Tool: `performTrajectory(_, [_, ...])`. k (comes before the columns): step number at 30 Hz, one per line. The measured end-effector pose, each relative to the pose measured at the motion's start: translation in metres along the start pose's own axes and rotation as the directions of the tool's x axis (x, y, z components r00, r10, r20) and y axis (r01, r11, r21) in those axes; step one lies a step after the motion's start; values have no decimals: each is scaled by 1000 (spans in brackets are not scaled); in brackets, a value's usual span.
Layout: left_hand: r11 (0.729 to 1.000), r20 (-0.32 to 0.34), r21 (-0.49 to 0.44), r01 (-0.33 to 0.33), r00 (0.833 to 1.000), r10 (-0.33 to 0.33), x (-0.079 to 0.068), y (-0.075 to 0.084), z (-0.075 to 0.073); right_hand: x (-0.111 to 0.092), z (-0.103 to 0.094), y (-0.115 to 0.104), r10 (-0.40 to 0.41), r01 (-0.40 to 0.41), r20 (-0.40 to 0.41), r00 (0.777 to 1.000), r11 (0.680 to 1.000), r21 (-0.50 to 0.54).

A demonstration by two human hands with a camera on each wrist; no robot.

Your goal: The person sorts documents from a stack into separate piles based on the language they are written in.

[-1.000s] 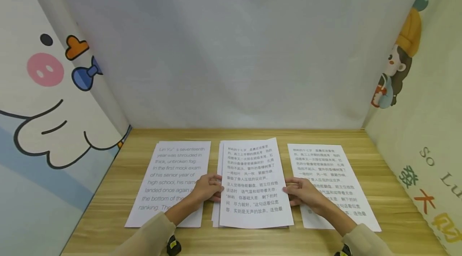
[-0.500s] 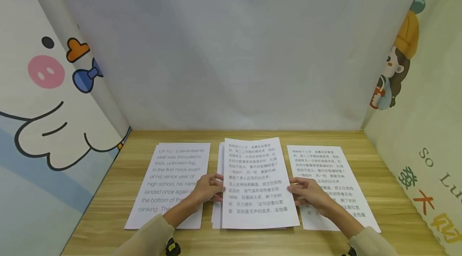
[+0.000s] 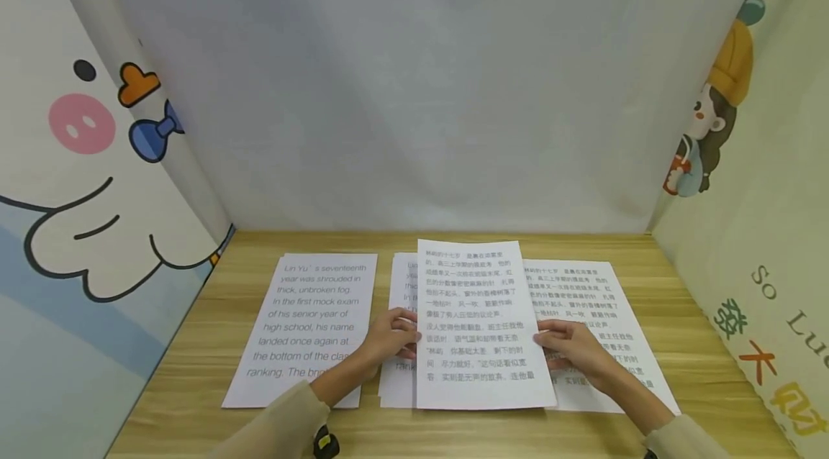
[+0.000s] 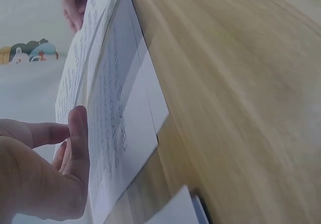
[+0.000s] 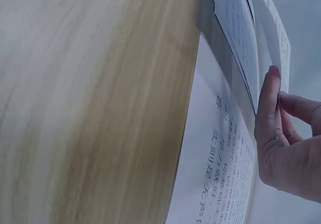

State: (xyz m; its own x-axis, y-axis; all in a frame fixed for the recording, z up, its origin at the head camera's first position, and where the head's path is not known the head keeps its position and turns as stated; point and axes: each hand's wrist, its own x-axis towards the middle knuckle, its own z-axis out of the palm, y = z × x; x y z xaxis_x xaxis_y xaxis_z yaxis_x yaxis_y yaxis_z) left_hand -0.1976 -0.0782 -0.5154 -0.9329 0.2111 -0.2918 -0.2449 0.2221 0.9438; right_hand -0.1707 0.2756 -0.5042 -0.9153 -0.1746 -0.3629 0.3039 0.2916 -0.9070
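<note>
Between the person's left hand (image 3: 388, 335) and right hand (image 3: 573, 350), above the table (image 3: 363, 437): one white sheet (image 3: 476, 329), printed with lines of Chinese text, held up by its long sides, clear of the papers under it and slightly bowed.

Left fingers and thumb: pinched the left edge of the white sheet. Right fingers and thumb: pinched its right edge, at about the same level.

Just beside and under the left fingers: a middle pile (image 3: 396, 380), English text, at least two sheets with edges out of line, mostly covered by the white sheet from where I stood.

Farther left of those fingers: a left pile (image 3: 301, 322), flat on the table, English text in larger print; a second edge showed at its far left corner.

Below and right of the right fingers: a Chinese page (image 3: 631, 351), flat, its left side hidden behind the white sheet. Whether others lay beneath it, I could not tell.

Nearer the person than the left fingers: a beige sleeve (image 3: 278, 423) and a black wrist device (image 3: 326, 442) with a yellow mark.

Well beyond all fingers: a pale back wall (image 3: 414, 85). Far right of them: a painted figure (image 3: 732, 63) wearing an orange hat.
</note>
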Motion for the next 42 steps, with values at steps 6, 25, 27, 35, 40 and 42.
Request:
performTrajectory(6, [1000, 10, 1, -26, 1000, 26, 8, 5, 15, -6, -16, 0, 14, -15, -35, 999, 1000, -14])
performTrajectory(25, [999, 38, -30, -34, 999, 35, 33, 21, 71, -15, -75, 16, 45, -44, -71, 996, 999, 18])
performTrajectory(27, [999, 44, -26, -41, 998, 42, 36, 24, 77, -15, -83, 16, 51, -50, -64, 997, 999, 12])
performTrajectory(35, [998, 72, -39, -55, 996, 57, 50, 37, 107, -21, -117, 15, 55, -57, -73, 996, 998, -19])
performTrajectory(40, [994, 73, -102, -37, 996, 45, 53, 41, 127, -27, -136, 22, 62, -63, -57, 996, 998, -2])
performTrajectory(42, [991, 75, -132, -36, 996, 47, 53, 42, 136, -29, -144, 26, 63, -62, -26, 998, 997, 51])
